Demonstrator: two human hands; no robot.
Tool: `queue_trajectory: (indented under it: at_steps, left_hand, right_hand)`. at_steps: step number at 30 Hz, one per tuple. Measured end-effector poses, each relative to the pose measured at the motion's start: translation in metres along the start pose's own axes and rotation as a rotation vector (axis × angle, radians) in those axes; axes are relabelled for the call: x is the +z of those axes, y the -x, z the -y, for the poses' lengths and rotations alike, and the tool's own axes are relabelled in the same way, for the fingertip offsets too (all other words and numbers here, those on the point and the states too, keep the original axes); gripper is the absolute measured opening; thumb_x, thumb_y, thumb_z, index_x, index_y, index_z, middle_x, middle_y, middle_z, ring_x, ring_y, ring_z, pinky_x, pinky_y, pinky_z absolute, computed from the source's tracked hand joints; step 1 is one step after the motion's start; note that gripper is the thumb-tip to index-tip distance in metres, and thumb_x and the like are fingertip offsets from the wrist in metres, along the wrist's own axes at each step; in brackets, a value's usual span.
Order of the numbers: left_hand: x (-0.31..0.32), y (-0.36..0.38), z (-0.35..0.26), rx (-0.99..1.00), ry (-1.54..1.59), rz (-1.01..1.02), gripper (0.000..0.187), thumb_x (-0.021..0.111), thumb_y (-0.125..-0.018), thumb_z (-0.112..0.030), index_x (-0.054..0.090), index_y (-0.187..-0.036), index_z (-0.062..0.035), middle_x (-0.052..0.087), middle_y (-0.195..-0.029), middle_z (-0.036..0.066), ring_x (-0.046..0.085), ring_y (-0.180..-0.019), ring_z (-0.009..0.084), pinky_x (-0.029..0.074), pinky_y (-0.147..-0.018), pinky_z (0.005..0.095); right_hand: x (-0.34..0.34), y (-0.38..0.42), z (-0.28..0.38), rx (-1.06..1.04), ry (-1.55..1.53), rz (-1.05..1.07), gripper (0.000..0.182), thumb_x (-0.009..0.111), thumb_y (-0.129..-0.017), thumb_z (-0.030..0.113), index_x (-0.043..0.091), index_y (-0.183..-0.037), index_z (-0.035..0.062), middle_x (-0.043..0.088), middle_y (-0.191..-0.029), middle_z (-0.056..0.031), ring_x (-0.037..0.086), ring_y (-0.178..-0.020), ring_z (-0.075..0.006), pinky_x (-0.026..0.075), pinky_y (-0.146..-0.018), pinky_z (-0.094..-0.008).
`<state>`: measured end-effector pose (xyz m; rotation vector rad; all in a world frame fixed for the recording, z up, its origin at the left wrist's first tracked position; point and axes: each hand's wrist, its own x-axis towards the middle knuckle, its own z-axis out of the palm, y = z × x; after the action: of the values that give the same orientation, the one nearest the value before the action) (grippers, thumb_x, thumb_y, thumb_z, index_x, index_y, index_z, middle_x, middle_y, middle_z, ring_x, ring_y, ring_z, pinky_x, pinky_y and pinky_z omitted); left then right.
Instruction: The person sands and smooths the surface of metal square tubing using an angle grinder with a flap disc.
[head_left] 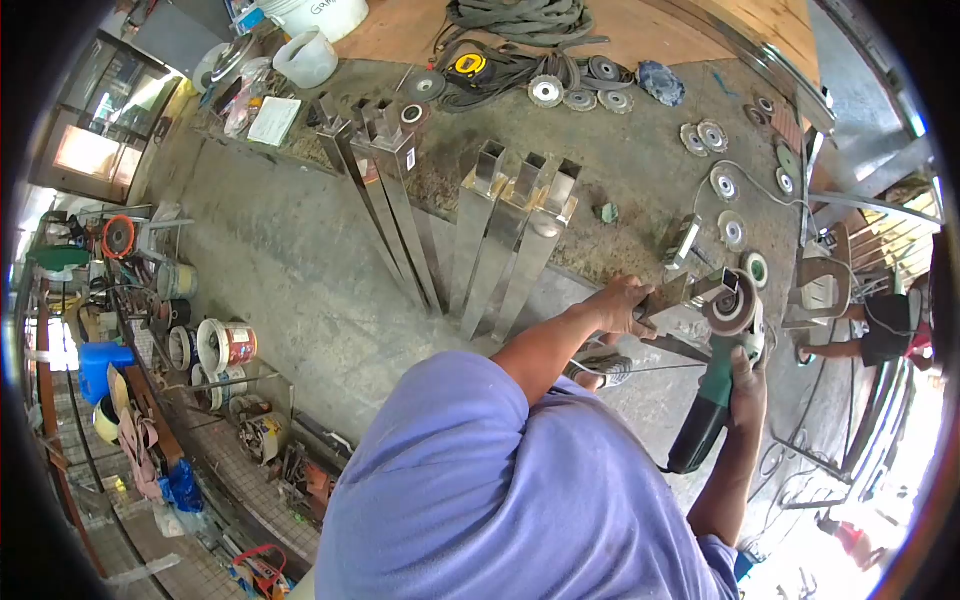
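In the head view, my right hand is wrapped around the green and black body of an angle grinder. The grinder's round abrasive disc is right at the end of a short square metal tube at the bench edge. My left hand grips the near part of that metal piece, its fingers closed around it. To the left, several long square steel tubes lean upright against the bench, their open ends up.
Loose grinding discs are scattered over the workbench, along with a yellow tape measure and coiled dark straps. Buckets and clutter line the floor at left. Another person's legs show at far right.
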<state>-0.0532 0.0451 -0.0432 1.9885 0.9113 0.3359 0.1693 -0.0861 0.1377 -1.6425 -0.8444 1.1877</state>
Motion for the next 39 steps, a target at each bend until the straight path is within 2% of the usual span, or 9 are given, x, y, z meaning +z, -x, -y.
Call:
queue_trajectory:
  at_steps: [6, 9, 11, 16, 19, 24, 27, 29, 39]
  left_hand:
    - [0.004, -0.004, 0.004, 0.047, -0.004, -0.072, 0.094, 0.086, -0.064, -0.06, 0.058, -0.137, -0.0069, 0.06, -0.122, 0.024, 0.053, -0.121, 0.0424, 0.04, -0.107, 0.0474]
    - [0.009, -0.004, 0.007, 0.078, 0.018, -0.13, 0.091, 0.088, -0.062, -0.056, 0.058, -0.132, -0.0055, 0.064, -0.113, 0.024, 0.059, -0.115, 0.0421, 0.044, -0.102, 0.0489]
    - [0.0, -0.002, 0.002, 0.081, 0.072, -0.082, 0.085, 0.09, -0.065, -0.048, 0.057, -0.13, -0.0041, 0.066, -0.106, 0.023, 0.064, -0.11, 0.0372, 0.049, -0.097, 0.0471]
    - [-0.032, -0.016, -0.028, 0.078, 0.883, 0.224, 0.055, 0.084, -0.076, -0.01, 0.054, -0.122, -0.0044, 0.069, -0.1, 0.009, 0.067, -0.063, 0.0165, 0.056, -0.06, 0.0318]
    - [-0.047, -0.023, -0.044, 0.053, 0.656, 0.295, 0.058, 0.086, -0.075, -0.012, 0.057, -0.125, -0.0033, 0.069, -0.105, 0.005, 0.067, -0.081, 0.0143, 0.056, -0.073, 0.0313]
    - [0.002, -0.001, -0.073, 0.205, 0.568, -0.339, 0.033, 0.089, -0.077, -0.018, 0.07, -0.097, 0.0003, 0.071, -0.09, 0.004, 0.066, -0.077, 0.0089, 0.053, -0.069, 0.0287]
    - [0.008, -0.006, -0.051, 0.014, 0.436, -0.089, 0.025, 0.088, -0.077, -0.018, 0.072, -0.083, 0.0009, 0.073, -0.077, 0.006, 0.071, -0.087, 0.0135, 0.055, -0.074, 0.0327]
    - [0.022, -0.018, -0.027, 0.283, 0.252, -0.143, 0.024, 0.088, -0.079, -0.02, 0.073, -0.079, -0.0008, 0.073, -0.076, 0.006, 0.069, -0.07, 0.0126, 0.055, -0.063, 0.0317]
    - [0.028, -0.021, 0.01, 0.143, 0.381, 0.097, 0.025, 0.081, -0.089, -0.016, 0.071, -0.104, 0.0005, 0.075, -0.083, 0.007, 0.07, -0.07, 0.013, 0.058, -0.066, 0.0307]
  right_hand:
    - [-0.02, -0.017, -0.022, -0.06, 0.033, -0.002, 0.071, 0.076, -0.092, 0.04, 0.04, -0.145, 0.0093, 0.064, -0.101, -0.01, 0.065, -0.071, -0.0183, 0.058, -0.061, -0.0324]
    - [-0.009, -0.023, 0.004, -0.09, 0.292, -0.113, 0.07, 0.08, -0.089, 0.038, 0.048, -0.142, 0.0047, 0.062, -0.12, -0.008, 0.06, -0.103, -0.0179, 0.052, -0.086, -0.0306]
    - [-0.012, -0.013, -0.006, -0.026, 0.056, -0.098, 0.068, 0.08, -0.089, 0.038, 0.05, -0.141, 0.0052, 0.063, -0.118, -0.0071, 0.059, -0.104, -0.0176, 0.051, -0.089, -0.031]
    - [-0.019, 0.048, -0.034, -0.008, -0.077, -0.221, 0.075, 0.081, -0.087, 0.041, 0.046, -0.143, 0.0032, 0.062, -0.122, -0.0082, 0.059, -0.106, -0.0172, 0.05, -0.093, -0.0339]
    - [-0.017, 0.071, -0.035, 0.003, -0.158, -0.226, 0.08, 0.081, -0.086, 0.042, 0.043, -0.145, 0.0041, 0.062, -0.122, -0.009, 0.06, -0.106, -0.0179, 0.051, -0.092, -0.0339]
    - [-0.013, 0.081, -0.02, -0.073, -0.131, -0.251, 0.088, 0.085, -0.081, 0.046, 0.045, -0.143, -0.0005, 0.063, -0.121, -0.0112, 0.06, -0.111, -0.0202, 0.046, -0.1, -0.0351]
    - [-0.014, 0.08, -0.01, -0.065, -0.106, -0.216, 0.095, 0.087, -0.077, 0.051, 0.044, -0.144, -0.0017, 0.064, -0.119, -0.0127, 0.061, -0.111, -0.0212, 0.047, -0.099, -0.0344]
    - [-0.014, 0.071, 0.0, -0.046, -0.089, -0.191, 0.096, 0.087, -0.078, 0.051, 0.044, -0.145, -0.0019, 0.064, -0.119, -0.013, 0.061, -0.111, -0.0216, 0.048, -0.099, -0.0344]
    - [-0.029, 0.006, 0.005, -0.017, 0.005, -0.061, 0.103, 0.086, -0.077, 0.055, 0.04, -0.147, -0.0057, 0.067, -0.12, -0.0186, 0.065, -0.112, -0.0247, 0.049, -0.098, -0.034]
